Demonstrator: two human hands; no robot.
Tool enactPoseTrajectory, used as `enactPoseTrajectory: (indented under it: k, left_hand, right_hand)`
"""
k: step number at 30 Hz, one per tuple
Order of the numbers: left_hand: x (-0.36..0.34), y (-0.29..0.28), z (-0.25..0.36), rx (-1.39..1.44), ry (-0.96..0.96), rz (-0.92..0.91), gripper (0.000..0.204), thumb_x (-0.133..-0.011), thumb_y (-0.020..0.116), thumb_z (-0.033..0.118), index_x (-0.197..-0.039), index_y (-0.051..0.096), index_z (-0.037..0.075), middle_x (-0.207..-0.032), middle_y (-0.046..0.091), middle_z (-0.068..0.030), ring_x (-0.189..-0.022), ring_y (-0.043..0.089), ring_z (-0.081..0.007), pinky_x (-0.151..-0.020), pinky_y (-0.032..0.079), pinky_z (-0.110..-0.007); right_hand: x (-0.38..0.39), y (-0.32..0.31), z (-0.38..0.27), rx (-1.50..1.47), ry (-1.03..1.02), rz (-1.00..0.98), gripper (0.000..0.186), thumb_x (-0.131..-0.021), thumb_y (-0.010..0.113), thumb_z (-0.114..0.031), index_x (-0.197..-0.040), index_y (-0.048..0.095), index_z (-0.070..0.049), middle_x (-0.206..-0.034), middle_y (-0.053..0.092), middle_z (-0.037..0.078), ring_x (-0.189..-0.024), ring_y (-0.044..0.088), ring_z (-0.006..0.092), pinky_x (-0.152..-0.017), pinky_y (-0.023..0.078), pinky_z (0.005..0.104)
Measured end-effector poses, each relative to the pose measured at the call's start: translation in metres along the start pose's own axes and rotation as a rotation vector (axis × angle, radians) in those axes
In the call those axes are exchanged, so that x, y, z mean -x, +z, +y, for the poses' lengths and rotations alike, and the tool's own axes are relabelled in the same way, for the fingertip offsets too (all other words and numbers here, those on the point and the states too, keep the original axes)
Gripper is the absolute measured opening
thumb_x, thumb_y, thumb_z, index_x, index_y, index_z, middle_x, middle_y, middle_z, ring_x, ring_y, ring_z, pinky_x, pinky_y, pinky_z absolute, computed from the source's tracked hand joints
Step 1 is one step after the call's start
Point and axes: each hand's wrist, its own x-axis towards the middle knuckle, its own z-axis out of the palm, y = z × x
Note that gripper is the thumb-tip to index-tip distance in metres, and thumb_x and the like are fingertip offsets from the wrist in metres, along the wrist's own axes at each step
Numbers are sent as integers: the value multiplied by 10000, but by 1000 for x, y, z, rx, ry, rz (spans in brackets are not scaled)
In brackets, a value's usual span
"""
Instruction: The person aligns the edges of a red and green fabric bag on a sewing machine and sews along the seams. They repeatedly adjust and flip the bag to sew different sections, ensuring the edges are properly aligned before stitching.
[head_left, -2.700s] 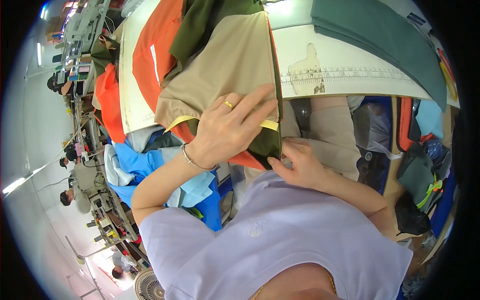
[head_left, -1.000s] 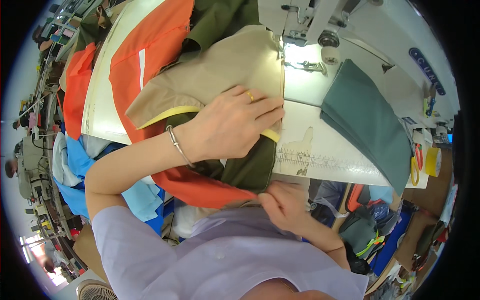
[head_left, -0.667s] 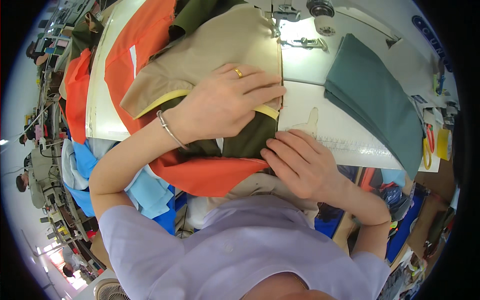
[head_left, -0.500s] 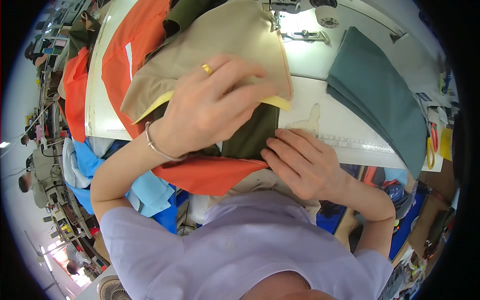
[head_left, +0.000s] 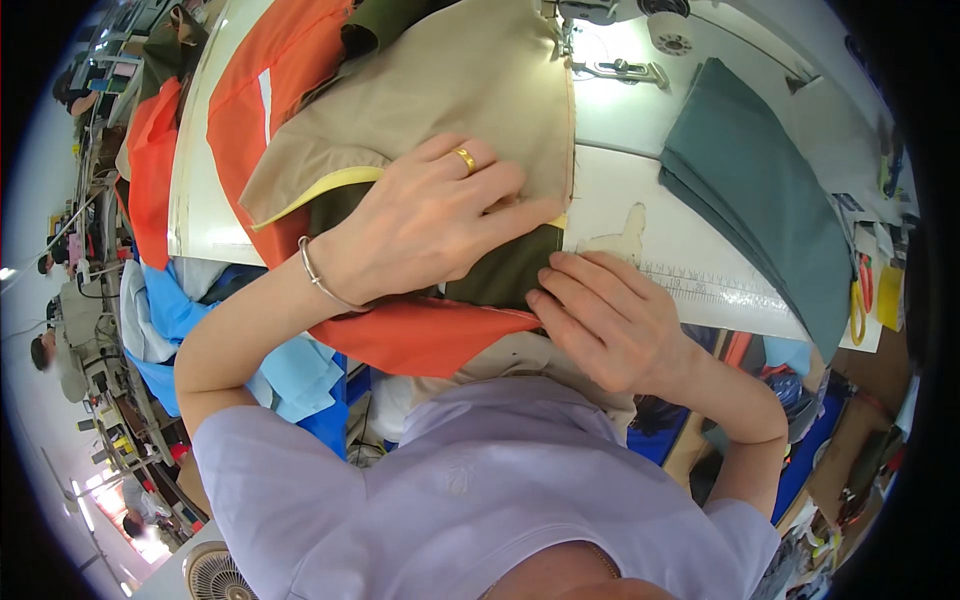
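Left hand (head_left: 430, 225) flat, open on khaki fabric (head_left: 450, 100); right hand (head_left: 615, 320) (fingers curled) pinches its edge

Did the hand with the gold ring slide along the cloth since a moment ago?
Yes. The left hand slid toward the person's right across the tan cloth; its fingertips now reach the cloth's right edge, near the table ruler.

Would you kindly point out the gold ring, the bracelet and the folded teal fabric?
Gold ring (head_left: 464, 159), head view, band on finger.
Bracelet (head_left: 318, 280), head view, band at wrist.
Teal fabric (head_left: 760, 190), head view, middle of top fold.
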Motion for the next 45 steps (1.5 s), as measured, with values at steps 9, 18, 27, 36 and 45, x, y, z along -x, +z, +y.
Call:
enactPoseTrajectory:
  k: [9, 18, 27, 36, 45]
  left_hand:
    - [0, 9, 0, 81, 78, 62, 455, -728, 685, 102, -1180, 679, 54, -1147, 653, -56, -1054, 623, -238, -956, 505, -407]
    - [-7, 13, -18, 108, 114, 71, 437, -730, 698, 101, -1164, 681, 53, -1138, 650, -59, -988, 616, -241, -906, 522, -392]
    - [-29, 17, -66, 98, 140, 91, 440, -745, 709, 117, -1183, 681, 135, -1107, 629, -13, -926, 608, -231, -773, 529, -378]
    - [-56, 5, -87, -1, 121, 13, 273, -825, 678, 133, -1097, 695, 117, -1052, 664, -41, -868, 636, -255, -785, 523, -378]
    - [-76, -1, -80, -122, 107, -43, 140, -833, 704, 147, -941, 648, 78, -864, 625, -62, -770, 638, -267, -685, 517, -386]
  right_hand:
    - [-2, -9, 3, 22, -63, -95, 328, -745, 641, -136, -1015, 695, 41, -1062, 680, 182, -1051, 642, 321, -903, 533, 416]
    - [-17, -17, 18, 52, -147, -207, 351, -755, 628, -151, -1047, 696, 31, -1095, 673, 192, -1056, 641, 314, -892, 530, 394]
    - [-40, -6, 57, 57, -124, -142, 245, -786, 669, -131, -996, 692, -6, -1049, 657, 132, -989, 648, 256, -817, 530, 335]
    - [-46, 2, 81, 55, -20, -29, 203, -745, 710, -93, -931, 705, -13, -1029, 667, 118, -989, 659, 259, -871, 548, 372]
    - [-39, 10, 81, 13, -19, 65, 242, -711, 695, -80, -937, 688, 7, -1028, 657, 128, -1013, 644, 267, -875, 537, 366]
